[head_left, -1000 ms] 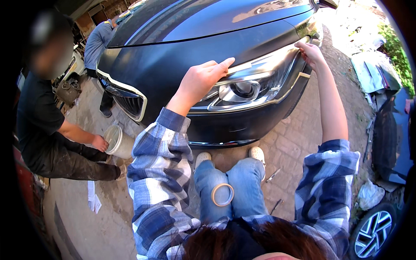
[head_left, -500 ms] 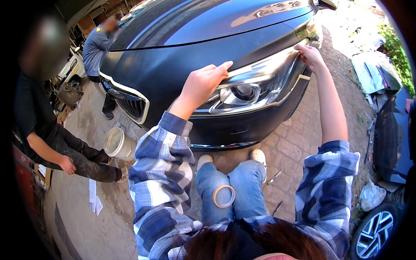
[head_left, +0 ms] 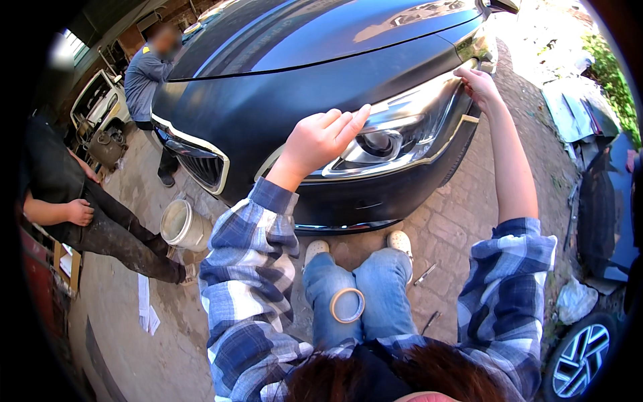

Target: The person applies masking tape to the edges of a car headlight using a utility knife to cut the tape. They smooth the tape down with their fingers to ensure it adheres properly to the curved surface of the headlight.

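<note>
A dark car's headlight (head_left: 382, 144) is in front of me. Pale masking tape (head_left: 439, 159) edges its lower rim. Over its inner upper corner is my left hand (head_left: 321, 144), fingers curled and thumb and forefinger pressed together; what they hold, if anything, is hidden. My right hand (head_left: 479, 87) pinches at the outer upper corner, where a pale strip, apparently masking tape (head_left: 422, 92), runs along the top edge toward my left hand. A roll of masking tape (head_left: 347, 291) lies on my jeans, between the thighs.
At left, a person in dark clothes stands beside a white bucket (head_left: 182, 224); another person (head_left: 146, 77) leans at the car's far side. A pen-like tool (head_left: 424, 274) lies on the paving. A wheel (head_left: 580, 362) and dark body panel (head_left: 606, 214) are at right.
My left hand has shifted slightly right along the headlight's top edge, while my right hand stays at the outer corner. The person at left has moved back and raised a hand.
</note>
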Demonstrator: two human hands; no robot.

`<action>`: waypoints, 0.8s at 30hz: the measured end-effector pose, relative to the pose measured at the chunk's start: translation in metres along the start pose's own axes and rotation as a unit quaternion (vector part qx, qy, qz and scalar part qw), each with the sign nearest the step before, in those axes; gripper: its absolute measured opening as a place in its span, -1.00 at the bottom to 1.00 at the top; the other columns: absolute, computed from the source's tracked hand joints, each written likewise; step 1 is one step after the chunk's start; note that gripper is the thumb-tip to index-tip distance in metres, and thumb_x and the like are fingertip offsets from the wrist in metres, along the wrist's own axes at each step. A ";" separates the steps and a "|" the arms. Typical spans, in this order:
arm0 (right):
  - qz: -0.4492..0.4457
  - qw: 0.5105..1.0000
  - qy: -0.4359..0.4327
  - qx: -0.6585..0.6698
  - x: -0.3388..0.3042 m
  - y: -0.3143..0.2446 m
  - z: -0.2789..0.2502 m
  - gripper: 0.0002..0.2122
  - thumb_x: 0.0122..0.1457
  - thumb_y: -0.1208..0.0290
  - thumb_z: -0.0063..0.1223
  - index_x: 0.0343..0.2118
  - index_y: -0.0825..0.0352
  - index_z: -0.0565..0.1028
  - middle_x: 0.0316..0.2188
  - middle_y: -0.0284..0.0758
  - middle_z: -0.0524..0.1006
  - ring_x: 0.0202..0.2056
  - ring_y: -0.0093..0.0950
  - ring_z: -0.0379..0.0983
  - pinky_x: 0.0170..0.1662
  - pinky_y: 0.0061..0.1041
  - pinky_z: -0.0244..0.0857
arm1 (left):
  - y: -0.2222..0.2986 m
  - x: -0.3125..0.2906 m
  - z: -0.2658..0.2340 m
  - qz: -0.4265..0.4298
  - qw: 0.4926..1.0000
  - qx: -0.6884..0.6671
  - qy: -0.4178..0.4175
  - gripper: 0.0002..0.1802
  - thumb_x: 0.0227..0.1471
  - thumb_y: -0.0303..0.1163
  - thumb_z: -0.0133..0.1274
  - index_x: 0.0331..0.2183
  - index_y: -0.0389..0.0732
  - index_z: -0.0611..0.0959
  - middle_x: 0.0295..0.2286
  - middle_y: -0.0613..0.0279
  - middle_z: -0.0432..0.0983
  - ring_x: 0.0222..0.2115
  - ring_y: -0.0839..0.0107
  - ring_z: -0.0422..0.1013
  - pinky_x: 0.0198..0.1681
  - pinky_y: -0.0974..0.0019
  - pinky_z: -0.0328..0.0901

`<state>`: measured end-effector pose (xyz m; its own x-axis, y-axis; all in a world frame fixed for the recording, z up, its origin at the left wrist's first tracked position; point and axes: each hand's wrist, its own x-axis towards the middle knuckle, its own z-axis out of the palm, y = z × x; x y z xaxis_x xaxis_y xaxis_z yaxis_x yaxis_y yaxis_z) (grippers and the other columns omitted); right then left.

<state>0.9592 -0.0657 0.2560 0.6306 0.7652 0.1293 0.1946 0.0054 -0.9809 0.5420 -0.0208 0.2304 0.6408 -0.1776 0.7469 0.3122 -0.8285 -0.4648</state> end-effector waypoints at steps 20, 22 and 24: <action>-0.012 1.000 0.002 -0.006 0.004 0.007 -0.002 -0.79 -0.01 0.23 0.36 -0.43 0.21 0.56 -0.50 -0.57 0.43 -0.52 -0.74 0.29 -0.44 -0.72 0.21 | 0.007 -0.004 0.002 -0.043 0.999 0.002 -0.029 -0.77 -0.14 -0.53 0.25 -0.31 -0.27 0.66 -0.31 0.27 0.52 -0.44 0.39 0.51 -0.42 0.36 0.43; -0.011 1.000 0.003 -0.003 0.004 0.007 0.000 -0.78 -0.01 0.23 0.36 -0.43 0.21 0.56 -0.50 -0.57 0.43 -0.52 -0.74 0.29 -0.44 -0.72 0.21 | 0.006 -0.005 0.004 -0.008 0.999 0.028 -0.043 -0.77 -0.13 -0.52 0.25 -0.32 -0.30 0.65 -0.30 0.27 0.52 -0.44 0.39 0.51 -0.43 0.37 0.43; -0.015 1.000 -0.008 -0.003 0.006 0.007 0.000 -0.78 -0.01 0.23 0.36 -0.43 0.21 0.56 -0.50 -0.57 0.43 -0.51 -0.73 0.30 -0.43 -0.72 0.21 | 0.002 -0.004 0.004 -0.004 0.999 0.020 -0.033 -0.77 -0.13 -0.52 0.25 -0.32 -0.31 0.63 -0.28 0.27 0.52 -0.44 0.40 0.51 -0.43 0.36 0.43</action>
<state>0.9641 -0.0613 0.2500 0.6120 0.7754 0.1557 0.2173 0.0244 -0.9758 0.5432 -0.0201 0.2247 0.6823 -0.1350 0.7185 0.3449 -0.8071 -0.4792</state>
